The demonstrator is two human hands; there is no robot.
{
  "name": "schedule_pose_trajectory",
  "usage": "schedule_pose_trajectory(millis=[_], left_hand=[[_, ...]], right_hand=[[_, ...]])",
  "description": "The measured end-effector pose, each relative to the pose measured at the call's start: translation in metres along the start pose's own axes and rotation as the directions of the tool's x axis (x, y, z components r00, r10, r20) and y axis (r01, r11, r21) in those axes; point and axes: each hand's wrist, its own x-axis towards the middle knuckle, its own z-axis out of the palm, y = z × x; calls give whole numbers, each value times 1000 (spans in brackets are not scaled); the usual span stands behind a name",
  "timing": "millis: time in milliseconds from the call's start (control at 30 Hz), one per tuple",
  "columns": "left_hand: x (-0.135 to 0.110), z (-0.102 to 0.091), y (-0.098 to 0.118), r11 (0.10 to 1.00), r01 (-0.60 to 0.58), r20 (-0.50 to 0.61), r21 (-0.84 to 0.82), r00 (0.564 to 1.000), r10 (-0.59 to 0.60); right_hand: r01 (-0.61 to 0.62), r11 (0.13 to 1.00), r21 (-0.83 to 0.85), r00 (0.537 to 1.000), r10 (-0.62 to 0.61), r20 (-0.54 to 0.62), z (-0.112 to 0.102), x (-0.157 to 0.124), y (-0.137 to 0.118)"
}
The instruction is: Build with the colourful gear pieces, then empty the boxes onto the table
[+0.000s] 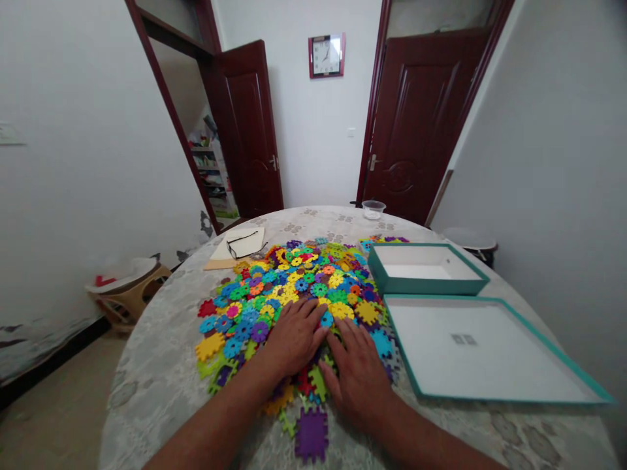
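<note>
A wide heap of colourful plastic gear pieces covers the middle of the table. On its near side lies my left hand, palm down with the fingers stretched forward over the gears. Beside it on the right, my right hand also rests flat on the pieces, fingers extended and thumb apart. The two hands are close together, their thumbs nearly meeting. A yellow gear and a blue gear show just past the fingertips. Nearest to me is a purple square toothed piece. Whatever lies beneath the palms is hidden.
An open teal box with a white inside stands right of the heap. Its white, teal-edged lid lies nearer. Eyeglasses rest on paper at the back left. A clear plastic bowl sits at the table's far edge.
</note>
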Motion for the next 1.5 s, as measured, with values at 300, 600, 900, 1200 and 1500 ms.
schedule_pose_trajectory(millis=[300,600,900,1200,1500], left_hand=[[52,24,-16,989,140,41,52,989,-142],[88,34,-24,978,201,44,55,978,-204],[121,42,-29,950,304,0,77,952,-305],[85,19,-19,975,207,5,86,978,-208],[7,-20,2,998,27,-146,-60,989,-35]], right_hand=[[11,1000,27,998,-9,-70,-14,3,6],[-2,1000,-15,999,3,53,-5,2,8],[71,997,34,987,-76,145,-7,3,6],[178,977,121,981,-186,58,-14,3,12],[182,983,34,971,-175,-161,-58,35,30]])
